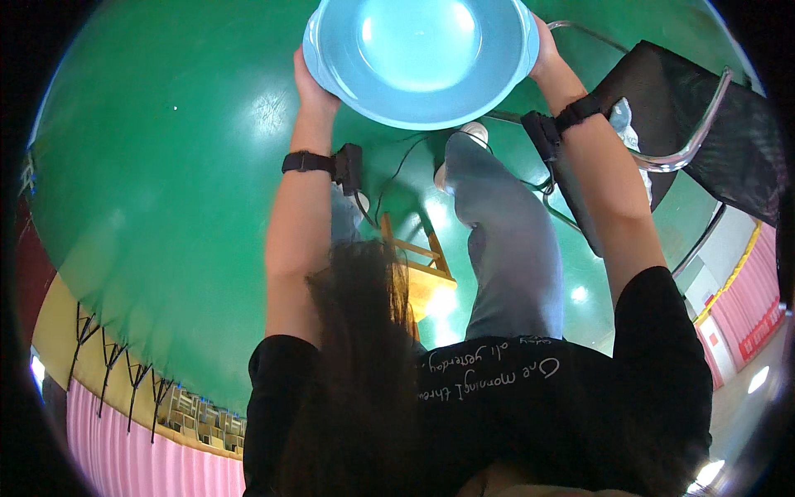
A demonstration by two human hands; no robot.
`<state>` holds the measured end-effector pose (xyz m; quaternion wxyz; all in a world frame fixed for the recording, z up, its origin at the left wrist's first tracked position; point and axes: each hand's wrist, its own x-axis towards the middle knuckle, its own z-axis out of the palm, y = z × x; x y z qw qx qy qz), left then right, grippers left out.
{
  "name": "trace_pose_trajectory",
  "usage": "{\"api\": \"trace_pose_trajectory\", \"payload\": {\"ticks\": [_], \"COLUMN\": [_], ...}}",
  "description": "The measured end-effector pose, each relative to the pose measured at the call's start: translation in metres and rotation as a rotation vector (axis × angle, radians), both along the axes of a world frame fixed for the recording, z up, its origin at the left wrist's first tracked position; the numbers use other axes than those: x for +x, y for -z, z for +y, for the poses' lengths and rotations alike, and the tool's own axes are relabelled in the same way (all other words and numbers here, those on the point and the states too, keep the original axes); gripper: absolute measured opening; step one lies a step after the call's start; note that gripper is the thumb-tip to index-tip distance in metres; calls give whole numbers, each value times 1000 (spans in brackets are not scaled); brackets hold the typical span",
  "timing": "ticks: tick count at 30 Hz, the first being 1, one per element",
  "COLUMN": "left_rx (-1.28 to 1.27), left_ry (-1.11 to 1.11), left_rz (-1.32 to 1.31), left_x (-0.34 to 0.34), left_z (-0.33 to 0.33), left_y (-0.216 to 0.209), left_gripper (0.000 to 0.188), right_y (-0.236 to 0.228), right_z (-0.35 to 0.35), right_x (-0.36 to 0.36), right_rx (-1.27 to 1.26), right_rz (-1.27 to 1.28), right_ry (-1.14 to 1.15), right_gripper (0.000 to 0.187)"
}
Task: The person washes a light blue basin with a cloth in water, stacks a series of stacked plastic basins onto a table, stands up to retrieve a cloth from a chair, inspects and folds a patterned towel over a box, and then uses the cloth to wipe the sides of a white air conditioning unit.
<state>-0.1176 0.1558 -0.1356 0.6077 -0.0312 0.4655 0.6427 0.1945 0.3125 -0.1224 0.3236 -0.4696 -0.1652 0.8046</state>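
Observation:
A light blue round basin (414, 116) with lug handles is held out in front of me at the top of the view. My left hand (312, 87) grips its left handle. At the opposite side, my right hand (544, 54) is closed on the right handle. Most fingers of both hands are hidden behind the rim. The basin's inside faces up toward me, with bright glare on its bottom, and its far edge is cut off by the frame. Each wrist carries a black strap with a small box.
On the right stands a black chair (679, 108) with metal tube arms and a pale cloth (623, 116) on it. A small wooden stool (431, 286) is near my legs. A dark cable (401, 166) runs across the green floor (182, 166).

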Motion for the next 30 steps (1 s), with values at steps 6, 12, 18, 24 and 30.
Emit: {"api": "trace_pose_trajectory", "payload": {"ticks": [6, 12, 18, 24, 30], "left_rx": [-12, 20, 53, -25, 80], "left_ry": [-59, -78, -161, -46, 438], "left_rz": [20, 182, 186, 273, 389], "left_x": [0, -15, -31, -77, -132], "left_z": [-11, -9, -16, -51, -153], "left_y": [-61, -118, -189, -297, -414], "left_gripper": [53, 61, 59, 60, 74], "right_y": [-58, -125, -184, -300, -467], "right_z": [4, 36, 46, 17, -70], "right_x": [-10, -46, -68, -97, -110], "right_rx": [-42, 9, 104, 102, 15], "right_rz": [55, 133, 145, 35, -146], "right_ry": [14, -124, -158, -116, -221], "right_gripper": [37, 36, 35, 35, 39]}}
